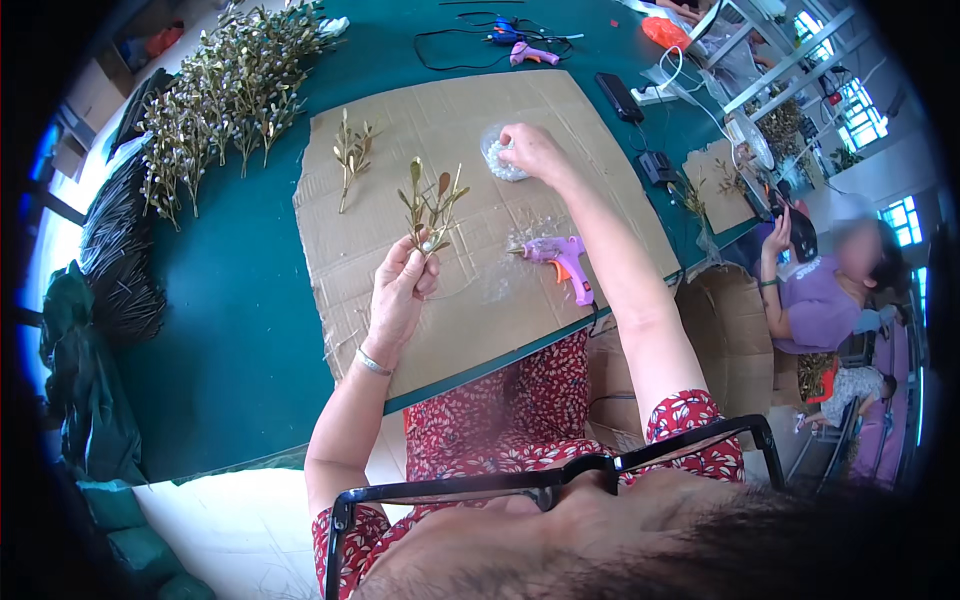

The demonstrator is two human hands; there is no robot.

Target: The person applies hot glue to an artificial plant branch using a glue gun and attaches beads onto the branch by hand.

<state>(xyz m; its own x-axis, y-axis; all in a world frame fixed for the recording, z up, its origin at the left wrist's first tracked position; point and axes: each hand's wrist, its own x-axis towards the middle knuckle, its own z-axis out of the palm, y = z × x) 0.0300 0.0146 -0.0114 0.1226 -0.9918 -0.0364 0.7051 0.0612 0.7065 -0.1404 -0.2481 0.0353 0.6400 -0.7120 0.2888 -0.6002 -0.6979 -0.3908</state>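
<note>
My left hand (402, 285) is closed round the stem of an artificial leafy sprig (432, 205), held upright above the cardboard sheet (400, 340). Farther off, my right hand (532, 152) dips its fingertips into a clear round tub of white beads (503, 163). Its fingers are pinched, and whether a bead is between them is hidden. A purple hot glue gun (556, 258) with an orange trigger lies on the cardboard to the right, its nozzle beside dried glue strings. Another sprig (351, 155) rests on the sheet at the far left.
Many bronze sprigs (235, 85) are heaped on the green table (230, 330) at the far left, by a bundle of dark stems (120, 250). A second glue gun (533, 53) and cords lie at the back. Black adapters (620, 97) edge the right side. A co-worker (815, 290) sits beyond.
</note>
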